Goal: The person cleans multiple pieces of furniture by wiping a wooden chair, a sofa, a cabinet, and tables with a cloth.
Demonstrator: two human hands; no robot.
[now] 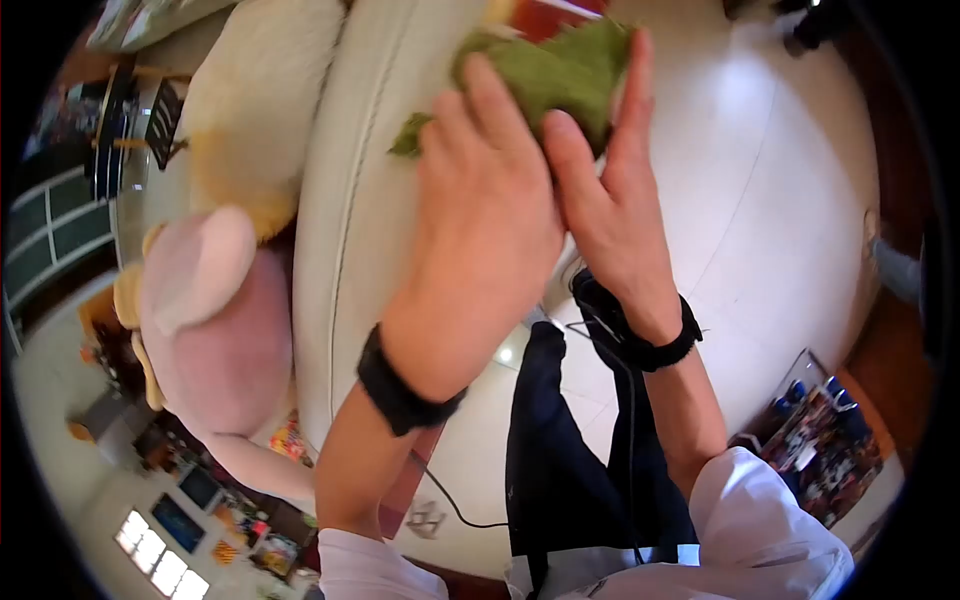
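Note:
A green cloth (560, 75), crumpled and folded, is between my two hands at the top of the view. My left hand (485, 200) lies on its lower left part, fingers pointing up and partly curled over the cloth. My right hand (608, 195) holds the cloth's right side, thumb in front and fingers stretched along its edge. The two hands touch near the thumbs. Just behind the cloth a red, shiny thing (555, 15) shows partly; what it is I cannot make out. Both wrists wear black bands.
A cream sofa edge (350, 200) runs down beside my left hand. On it lie a pink plush toy (225, 330) and a fluffy cream cushion or toy (265, 100). A black cable (450, 505) hangs near my legs. Pale floor tiles (760, 190) spread to the right.

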